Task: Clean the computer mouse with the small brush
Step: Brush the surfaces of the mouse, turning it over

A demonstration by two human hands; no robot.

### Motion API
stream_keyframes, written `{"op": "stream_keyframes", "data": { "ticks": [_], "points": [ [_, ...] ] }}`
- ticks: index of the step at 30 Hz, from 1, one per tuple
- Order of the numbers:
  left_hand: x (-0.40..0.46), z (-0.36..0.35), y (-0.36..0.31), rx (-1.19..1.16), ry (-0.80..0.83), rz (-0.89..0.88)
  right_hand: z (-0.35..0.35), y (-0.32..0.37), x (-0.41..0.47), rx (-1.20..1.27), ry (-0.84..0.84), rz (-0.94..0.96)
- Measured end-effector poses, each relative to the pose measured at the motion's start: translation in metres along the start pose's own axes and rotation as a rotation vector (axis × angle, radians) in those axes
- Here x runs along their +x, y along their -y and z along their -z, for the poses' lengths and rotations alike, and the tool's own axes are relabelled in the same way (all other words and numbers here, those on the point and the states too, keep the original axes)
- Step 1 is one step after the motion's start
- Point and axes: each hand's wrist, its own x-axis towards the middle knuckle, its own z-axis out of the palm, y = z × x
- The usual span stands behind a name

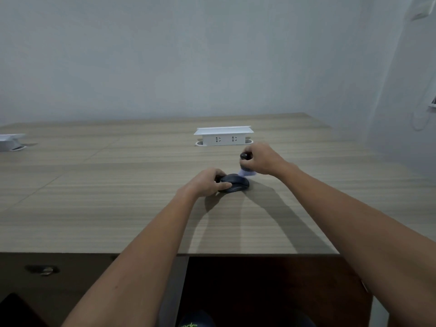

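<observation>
A dark computer mouse lies on the wooden desk near its middle. My left hand grips the mouse's left side, thumb along its near edge. My right hand is closed around a small brush with a black handle end poking out at the top and pale bluish bristles pointing down. The bristles touch the far right top of the mouse and look blurred.
A white pop-up socket box stands on the desk just behind my hands. A second white box sits at the far left edge. The desk's front edge runs close to me, with a dark drawer front below.
</observation>
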Motion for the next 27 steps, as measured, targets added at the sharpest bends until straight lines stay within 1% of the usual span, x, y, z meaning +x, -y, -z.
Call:
{"op": "stream_keyframes", "data": {
  "ticks": [2, 4, 7, 9, 12, 15, 17, 19, 21, 23, 25, 26, 27],
  "points": [
    [0.000, 0.000, 0.001, -0.004, -0.006, 0.011, 0.001, 0.004, 0.000, 0.067, -0.011, 0.047],
    [0.000, 0.000, 0.001, -0.012, -0.013, 0.016, 0.001, 0.008, -0.001, 0.050, 0.028, 0.060],
    [0.000, 0.000, 0.001, -0.015, -0.005, 0.018, -0.002, 0.007, 0.003, -0.033, 0.043, 0.015],
    [0.000, -0.001, 0.001, -0.019, -0.005, 0.023, -0.001, 0.008, 0.004, 0.005, 0.011, -0.002],
    [-0.001, 0.000, 0.002, -0.029, -0.004, 0.030, 0.002, 0.010, 0.001, 0.095, 0.048, 0.001],
    [-0.001, 0.001, 0.001, -0.023, 0.003, 0.029, -0.001, 0.001, 0.001, 0.017, 0.049, -0.094],
    [-0.002, 0.000, 0.000, -0.028, 0.006, 0.030, -0.001, -0.006, 0.002, 0.085, -0.008, -0.166],
    [-0.002, 0.000, 0.000, -0.041, 0.006, 0.032, -0.001, -0.010, -0.004, 0.289, -0.051, -0.202],
    [-0.003, 0.000, 0.000, -0.040, 0.004, 0.035, -0.001, -0.015, -0.011, 0.448, -0.035, -0.250],
    [-0.003, 0.000, 0.000, -0.029, 0.006, 0.027, -0.003, -0.024, -0.014, 0.424, -0.014, -0.288],
    [-0.003, 0.001, 0.000, -0.026, 0.010, 0.023, -0.001, -0.029, -0.013, 0.324, -0.047, -0.332],
    [-0.003, 0.001, 0.000, -0.027, 0.010, 0.023, -0.001, -0.031, -0.012, 0.339, -0.075, -0.346],
    [-0.003, 0.001, 0.000, -0.026, 0.010, 0.022, 0.000, -0.031, -0.012, 0.415, -0.099, -0.351]
  ]
}}
